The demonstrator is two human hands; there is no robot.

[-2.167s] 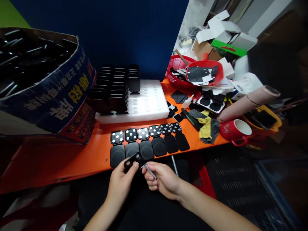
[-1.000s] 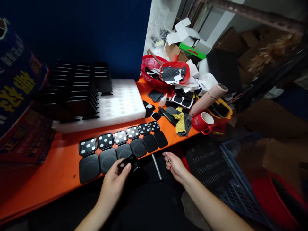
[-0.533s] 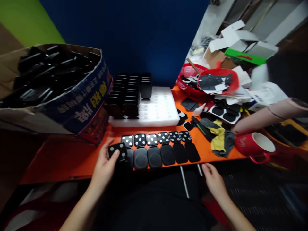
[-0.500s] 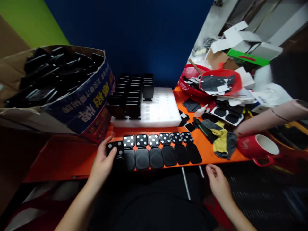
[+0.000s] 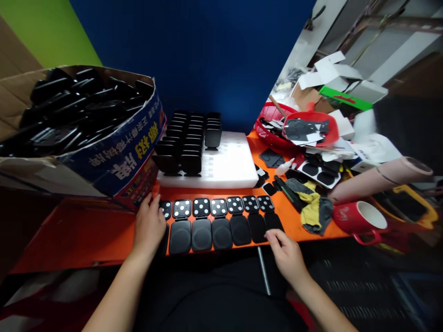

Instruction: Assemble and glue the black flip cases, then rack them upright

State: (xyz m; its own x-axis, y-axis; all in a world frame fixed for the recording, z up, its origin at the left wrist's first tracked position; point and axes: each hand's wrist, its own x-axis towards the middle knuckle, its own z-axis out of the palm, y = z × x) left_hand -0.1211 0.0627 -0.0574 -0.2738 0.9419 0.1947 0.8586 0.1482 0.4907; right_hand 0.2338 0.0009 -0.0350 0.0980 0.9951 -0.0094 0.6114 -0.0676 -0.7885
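A row of black hinged cases (image 5: 201, 234) lies unfolded along the table's front edge. Each small upper flap (image 5: 218, 207) carries pale round dots, and each larger lower part is plain black. My left hand (image 5: 149, 227) rests over the left side of the leftmost case (image 5: 166, 210), fingers stretched forward, partly covering it. At the row's right end, my right hand (image 5: 288, 256) is closed, thumb and forefinger together at the lower edge of the last case (image 5: 274, 222). Whatever it may pinch is too small to make out.
Behind the row, upright black cases stand on a white foam block (image 5: 235, 159). A cardboard box (image 5: 114, 161) full of black pieces is at left. To the right are a yellow-grey glove (image 5: 311, 210), a red mug (image 5: 349, 219) and red baskets (image 5: 272, 122).
The case held in my left hand now lies flat at the row's left end. My right hand has moved left to the row's right end. The view has shifted slightly.
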